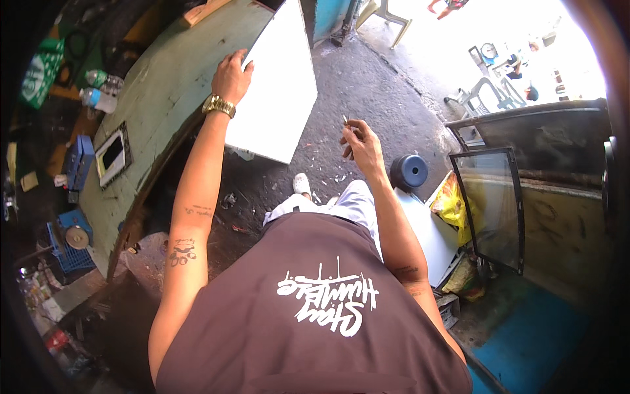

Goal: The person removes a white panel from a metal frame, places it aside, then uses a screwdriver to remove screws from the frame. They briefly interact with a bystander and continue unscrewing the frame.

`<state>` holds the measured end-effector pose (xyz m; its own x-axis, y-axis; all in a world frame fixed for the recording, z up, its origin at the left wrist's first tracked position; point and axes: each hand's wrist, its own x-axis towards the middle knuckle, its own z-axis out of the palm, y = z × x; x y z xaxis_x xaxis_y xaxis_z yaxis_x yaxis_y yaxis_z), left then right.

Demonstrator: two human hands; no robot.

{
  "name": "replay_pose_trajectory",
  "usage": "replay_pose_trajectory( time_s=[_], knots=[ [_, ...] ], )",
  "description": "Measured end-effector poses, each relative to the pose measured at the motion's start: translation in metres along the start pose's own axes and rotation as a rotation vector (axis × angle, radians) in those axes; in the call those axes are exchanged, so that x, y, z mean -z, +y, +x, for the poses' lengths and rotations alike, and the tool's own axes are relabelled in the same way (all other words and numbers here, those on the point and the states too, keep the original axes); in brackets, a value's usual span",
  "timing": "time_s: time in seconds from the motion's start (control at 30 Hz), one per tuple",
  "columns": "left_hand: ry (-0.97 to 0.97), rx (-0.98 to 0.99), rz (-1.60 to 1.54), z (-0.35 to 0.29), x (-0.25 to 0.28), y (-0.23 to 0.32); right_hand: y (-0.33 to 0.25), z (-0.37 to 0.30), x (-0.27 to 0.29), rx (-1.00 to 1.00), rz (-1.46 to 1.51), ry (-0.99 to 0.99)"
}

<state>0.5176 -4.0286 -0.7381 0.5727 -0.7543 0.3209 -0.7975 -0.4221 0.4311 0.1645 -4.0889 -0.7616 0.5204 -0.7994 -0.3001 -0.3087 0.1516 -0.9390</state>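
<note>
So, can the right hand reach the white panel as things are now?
Probably yes. The right hand pinches a small thin tool and hangs just right of the white panel, with only bare floor between them. The left hand rests on the panel's far edge.

head view: worn on the person's head, looking steeply down over the chest | close to both forearms, which rise from the lower edge | left hand upper centre-left, right hand near centre | fisheye bends edges toward rim | only one view
</note>
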Motion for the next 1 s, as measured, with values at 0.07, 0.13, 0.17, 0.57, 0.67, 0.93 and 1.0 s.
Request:
replay_pose_trajectory(
  time_s=[0.07,0.13,0.17,0.57,0.67,0.93,1.0],
  knots=[
    [-0.045,0.026,0.105,0.051,-0.024,0.008,-0.019,0.047,0.006,0.04,0.033,-0.011],
    [-0.106,0.07,0.19,0.091,-0.047,0.012,-0.032,0.103,0.013,0.064,0.022,-0.061],
    [-0.114,0.101,0.217,0.108,-0.059,0.014,-0.037,0.134,0.015,0.106,0.028,-0.096],
    [0.006,0.293,0.479,0.123,-0.125,0.009,-0.062,0.457,-0.056,0.303,0.105,-0.218],
    [-0.072,0.524,0.463,0.127,-0.124,0.013,-0.057,0.481,-0.074,0.332,0.185,-0.261],
    [-0.055,0.466,0.396,0.131,-0.125,0.015,-0.05,0.497,-0.083,0.45,0.267,-0.286],
    [-0.063,0.486,0.379,0.13,-0.124,0.014,-0.05,0.5,-0.085,0.503,0.266,-0.273]
  ],
)
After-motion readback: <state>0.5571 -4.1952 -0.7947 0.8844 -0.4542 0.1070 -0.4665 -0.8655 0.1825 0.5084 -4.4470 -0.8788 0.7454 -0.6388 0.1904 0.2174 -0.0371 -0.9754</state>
